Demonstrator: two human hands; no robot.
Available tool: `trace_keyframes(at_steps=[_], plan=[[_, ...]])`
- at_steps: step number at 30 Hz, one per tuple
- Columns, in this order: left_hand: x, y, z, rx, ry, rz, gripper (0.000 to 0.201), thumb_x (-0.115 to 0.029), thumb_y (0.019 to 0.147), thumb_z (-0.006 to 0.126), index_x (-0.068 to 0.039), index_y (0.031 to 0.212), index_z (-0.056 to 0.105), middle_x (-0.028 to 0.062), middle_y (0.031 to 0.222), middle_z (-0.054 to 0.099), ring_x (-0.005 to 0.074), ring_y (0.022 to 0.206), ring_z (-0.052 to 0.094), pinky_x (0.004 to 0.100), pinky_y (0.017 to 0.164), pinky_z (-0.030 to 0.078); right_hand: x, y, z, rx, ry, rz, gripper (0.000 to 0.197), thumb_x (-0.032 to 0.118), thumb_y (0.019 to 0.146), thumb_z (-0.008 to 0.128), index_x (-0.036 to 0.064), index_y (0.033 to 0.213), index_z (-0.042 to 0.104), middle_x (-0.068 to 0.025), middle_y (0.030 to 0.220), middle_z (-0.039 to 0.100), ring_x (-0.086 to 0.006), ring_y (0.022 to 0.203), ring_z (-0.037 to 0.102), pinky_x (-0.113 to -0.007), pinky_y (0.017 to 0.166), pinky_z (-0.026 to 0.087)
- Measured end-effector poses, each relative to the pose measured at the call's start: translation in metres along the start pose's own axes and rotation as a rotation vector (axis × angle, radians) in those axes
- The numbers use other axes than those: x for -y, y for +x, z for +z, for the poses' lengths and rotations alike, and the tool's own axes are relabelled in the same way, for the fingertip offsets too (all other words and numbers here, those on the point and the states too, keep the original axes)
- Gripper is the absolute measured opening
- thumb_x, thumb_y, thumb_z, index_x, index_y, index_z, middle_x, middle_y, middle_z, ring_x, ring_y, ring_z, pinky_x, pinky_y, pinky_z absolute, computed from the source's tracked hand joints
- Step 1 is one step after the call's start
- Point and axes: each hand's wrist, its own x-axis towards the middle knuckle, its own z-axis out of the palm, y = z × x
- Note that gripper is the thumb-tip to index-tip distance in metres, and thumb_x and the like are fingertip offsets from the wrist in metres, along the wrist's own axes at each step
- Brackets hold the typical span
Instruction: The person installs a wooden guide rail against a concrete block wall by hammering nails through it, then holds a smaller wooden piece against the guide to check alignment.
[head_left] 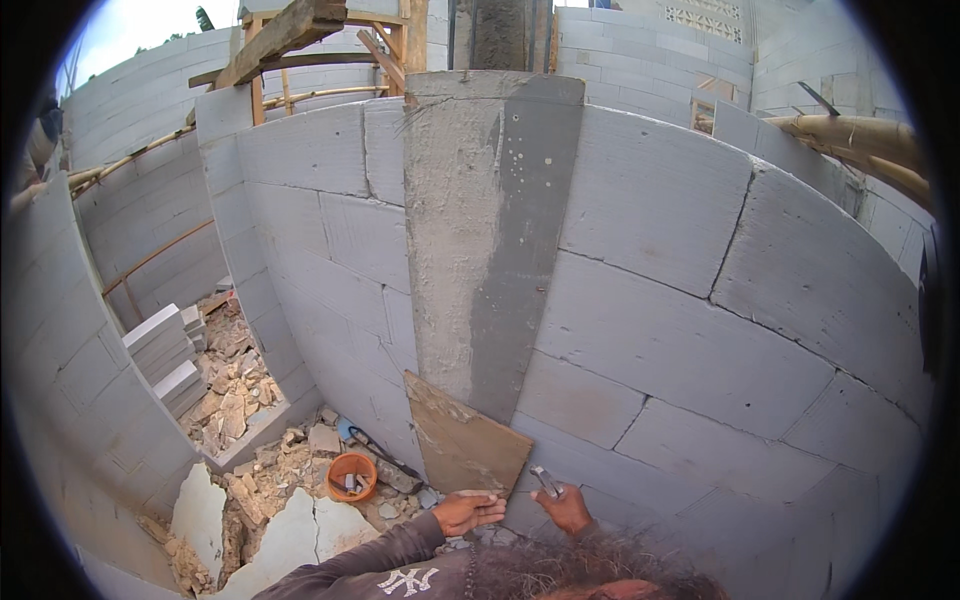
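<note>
My left hand point(468, 513) is at the lower corner of a brown board point(468, 440) that leans tilted against the foot of a grey concrete column point(455, 240). Its thumb and fingers are drawn together; whatever they pinch, if anything, is too small to make out. Just to the right, my right hand point(569, 509) is closed round a short silver metal tool point(545, 481), pointing up beside the block wall point(690, 450). The tool's exact kind is unclear. Dark hair and a dark sleeve fill the lower edge.
An orange bucket point(352, 478) with small items stands left of my hands, among rubble point(265, 480) and broken slabs point(300, 540). Stacked pale blocks point(165, 345) lie past a doorway. Wooden beams point(285, 40) and bamboo poles point(850, 135) cross above the walls.
</note>
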Motion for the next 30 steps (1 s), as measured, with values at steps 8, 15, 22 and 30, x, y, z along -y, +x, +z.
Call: trace_keyframes(at_steps=[8, 15, 22, 30], plan=[[-0.006, -0.001, -0.012, 0.185, -0.022, 0.014, 0.024, -0.013, 0.106, 0.062, 0.004, 0.123, 0.060, 0.0111, 0.113, 0.065, 0.0208, 0.105, 0.065, 0.0376, 0.099, 0.056, -0.003, 0.028, 0.006, 0.074, -0.003, -0.013, 0.030, 0.026, 0.093, 0.080, 0.0002, 0.083, 0.068, 0.0015, 0.068, 0.057, -0.0109, 0.066, 0.049, -0.034, 0.060, 0.043], [0.008, 0.011, -0.042, 0.264, 0.006, -0.096, 0.014, -0.017, 0.106, 0.064, -0.005, 0.113, 0.064, 0.0046, 0.101, 0.066, 0.0183, 0.097, 0.066, 0.0334, 0.089, 0.056, -0.038, -0.010, 0.024, 0.513, 0.161, 0.295, 0.027, 0.030, 0.092, 0.082, 0.0103, 0.084, 0.066, 0.0039, 0.070, 0.057, -0.0085, 0.058, 0.050, -0.029, 0.051, 0.039], [-0.016, 0.017, 0.008, 0.053, 0.096, -0.056, 0.025, -0.020, 0.102, 0.070, -0.005, 0.120, 0.062, 0.0095, 0.125, 0.065, 0.0252, 0.126, 0.060, 0.0405, 0.109, 0.048, -0.015, -0.041, -0.003, 0.468, 0.535, 0.421, 0.025, 0.031, 0.094, 0.081, 0.0117, 0.084, 0.068, 0.0028, 0.067, 0.057, -0.0067, 0.054, 0.045, -0.028, 0.048, 0.035], [-0.006, 0.030, 0.009, 0.225, -0.135, 0.076, 0.014, -0.014, 0.105, 0.063, -0.003, 0.109, 0.070, 0.0098, 0.119, 0.072, 0.0274, 0.132, 0.059, 0.0534, 0.126, 0.036, -0.088, -0.095, -0.024, 0.264, 0.726, 0.544, 0.028, 0.031, 0.091, 0.082, 0.0058, 0.092, 0.070, -0.0006, 0.067, 0.058, -0.0062, 0.047, 0.044, -0.026, 0.042, 0.030]])
